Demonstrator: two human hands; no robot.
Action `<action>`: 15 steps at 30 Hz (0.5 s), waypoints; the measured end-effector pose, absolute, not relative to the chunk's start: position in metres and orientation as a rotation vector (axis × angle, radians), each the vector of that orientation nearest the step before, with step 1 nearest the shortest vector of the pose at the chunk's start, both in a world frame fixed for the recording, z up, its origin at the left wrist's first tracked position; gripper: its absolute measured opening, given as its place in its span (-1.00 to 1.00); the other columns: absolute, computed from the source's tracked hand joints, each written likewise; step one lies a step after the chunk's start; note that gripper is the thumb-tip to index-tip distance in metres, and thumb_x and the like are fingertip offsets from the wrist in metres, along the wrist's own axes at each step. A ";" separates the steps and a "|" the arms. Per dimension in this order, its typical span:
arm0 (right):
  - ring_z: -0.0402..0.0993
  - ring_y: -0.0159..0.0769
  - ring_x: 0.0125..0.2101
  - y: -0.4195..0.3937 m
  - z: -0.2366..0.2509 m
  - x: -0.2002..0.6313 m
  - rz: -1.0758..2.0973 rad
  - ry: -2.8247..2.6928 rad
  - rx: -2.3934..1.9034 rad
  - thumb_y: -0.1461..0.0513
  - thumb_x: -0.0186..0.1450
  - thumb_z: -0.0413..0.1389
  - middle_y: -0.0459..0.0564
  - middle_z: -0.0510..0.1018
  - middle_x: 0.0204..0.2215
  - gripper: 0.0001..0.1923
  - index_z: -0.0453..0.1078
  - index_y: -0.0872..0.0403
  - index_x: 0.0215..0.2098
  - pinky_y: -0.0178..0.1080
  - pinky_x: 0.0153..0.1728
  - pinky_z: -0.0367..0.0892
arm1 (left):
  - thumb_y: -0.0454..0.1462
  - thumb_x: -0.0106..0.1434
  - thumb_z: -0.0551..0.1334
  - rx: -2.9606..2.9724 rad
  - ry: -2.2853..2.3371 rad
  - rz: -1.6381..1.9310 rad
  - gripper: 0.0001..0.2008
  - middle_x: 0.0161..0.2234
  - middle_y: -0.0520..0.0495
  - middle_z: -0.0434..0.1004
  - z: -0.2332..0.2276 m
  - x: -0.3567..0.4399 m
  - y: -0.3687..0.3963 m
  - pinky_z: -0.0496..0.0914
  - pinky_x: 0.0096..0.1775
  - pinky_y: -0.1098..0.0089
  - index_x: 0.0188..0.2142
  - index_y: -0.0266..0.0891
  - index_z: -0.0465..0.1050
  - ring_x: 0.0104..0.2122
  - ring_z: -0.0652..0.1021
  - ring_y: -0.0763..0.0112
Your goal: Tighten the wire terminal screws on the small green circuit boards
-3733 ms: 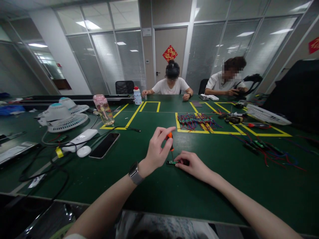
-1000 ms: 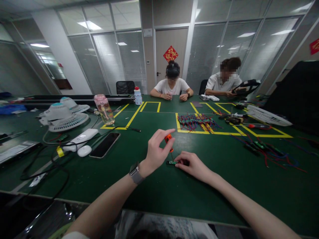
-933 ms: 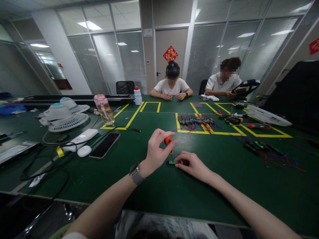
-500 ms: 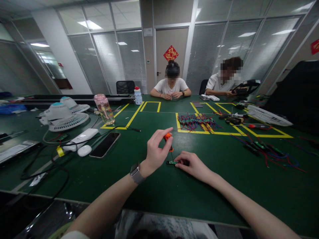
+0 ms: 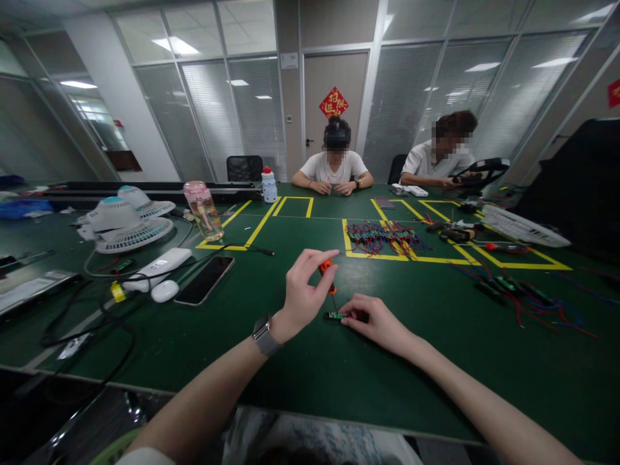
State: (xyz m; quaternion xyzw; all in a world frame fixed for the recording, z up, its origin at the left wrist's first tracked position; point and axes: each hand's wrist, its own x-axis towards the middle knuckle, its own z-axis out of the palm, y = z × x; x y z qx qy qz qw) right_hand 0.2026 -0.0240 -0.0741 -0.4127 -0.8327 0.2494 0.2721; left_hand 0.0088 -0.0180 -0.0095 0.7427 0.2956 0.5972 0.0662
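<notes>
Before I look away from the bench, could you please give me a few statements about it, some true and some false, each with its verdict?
1. The left hand holds an orange screwdriver. True.
2. The right hand is also gripping the orange screwdriver. False: its fingers are on a small board.
3. The phone lies to the left of both hands. True.
4. The grey-banded watch is on the right wrist. False: it is on the left one.
5. The pink bottle stands to the right of the tangled wires. False: it stands to their left.
</notes>
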 end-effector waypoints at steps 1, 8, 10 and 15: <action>0.37 -0.34 -0.43 -0.024 -0.074 0.203 0.668 -2.242 -1.112 0.24 0.26 0.17 -0.08 0.41 -0.45 -0.89 0.53 0.08 -0.27 -0.32 -0.39 0.26 | -0.30 0.30 0.19 2.252 0.896 1.811 -0.82 -0.28 -0.05 0.44 -0.009 0.009 -0.018 0.39 -0.22 0.39 -0.11 -0.21 0.48 -0.28 0.47 0.42; 0.36 -0.35 -0.44 -0.024 -0.074 0.202 0.680 -2.241 -1.112 0.24 0.27 0.17 -0.08 0.41 -0.45 -0.89 0.53 0.07 -0.27 -0.32 -0.39 0.26 | -0.32 0.40 -0.05 2.236 0.881 1.701 -0.66 -0.17 -0.11 0.40 -0.012 0.007 -0.019 0.37 -0.15 0.35 0.05 -0.21 0.39 -0.17 0.45 0.37; 0.36 -0.35 -0.44 -0.024 -0.073 0.202 0.683 -2.239 -1.118 0.25 0.27 0.17 -0.08 0.41 -0.44 -0.89 0.53 0.08 -0.27 -0.32 -0.39 0.26 | -0.34 0.40 -0.06 2.210 0.858 1.696 -0.64 -0.10 -0.13 0.43 -0.012 0.008 -0.018 0.36 -0.10 0.34 0.10 -0.21 0.34 -0.12 0.46 0.37; 0.36 -0.35 -0.44 -0.025 -0.072 0.201 0.683 -2.244 -1.127 0.25 0.26 0.17 -0.08 0.40 -0.45 -0.89 0.53 0.09 -0.27 -0.32 -0.40 0.25 | -0.34 0.35 0.10 2.237 0.917 1.752 -0.75 -0.23 -0.06 0.45 -0.010 0.009 -0.016 0.37 -0.17 0.39 0.00 -0.23 0.39 -0.24 0.47 0.42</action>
